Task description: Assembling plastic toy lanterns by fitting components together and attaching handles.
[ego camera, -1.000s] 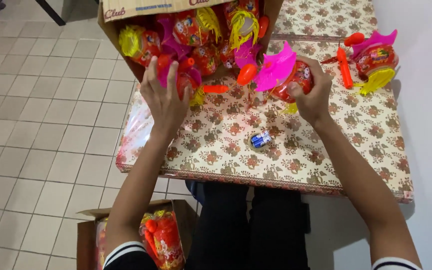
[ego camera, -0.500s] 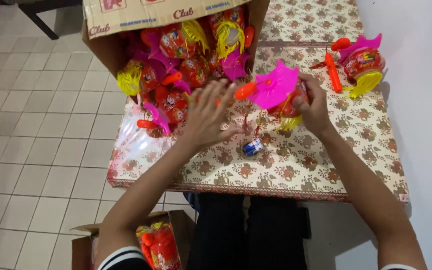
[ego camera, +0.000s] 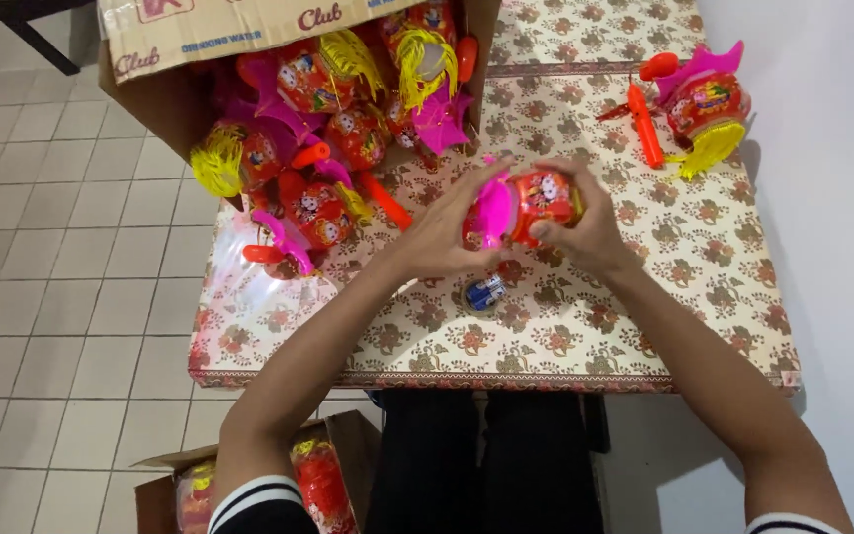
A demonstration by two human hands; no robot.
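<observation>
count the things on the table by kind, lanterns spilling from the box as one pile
Lantern in both hands: 1
Finished lantern by the wall: 1
Loose orange stick handle: 1
Pile of lanterns spilling from the box: 1
Cardboard box on its side: 1
Small blue battery: 1
Total: 6

— Table surface? 
— A floral-patterned cloth (ego camera: 704, 267) covers it; a small blue battery (ego camera: 485, 293) lies near the front edge.
— Far end?
— A tipped cardboard box (ego camera: 165, 94) spills red lanterns (ego camera: 323, 208). A finished lantern (ego camera: 706, 104) and an orange stick (ego camera: 645, 124) sit by the white wall (ego camera: 822, 148).
</observation>
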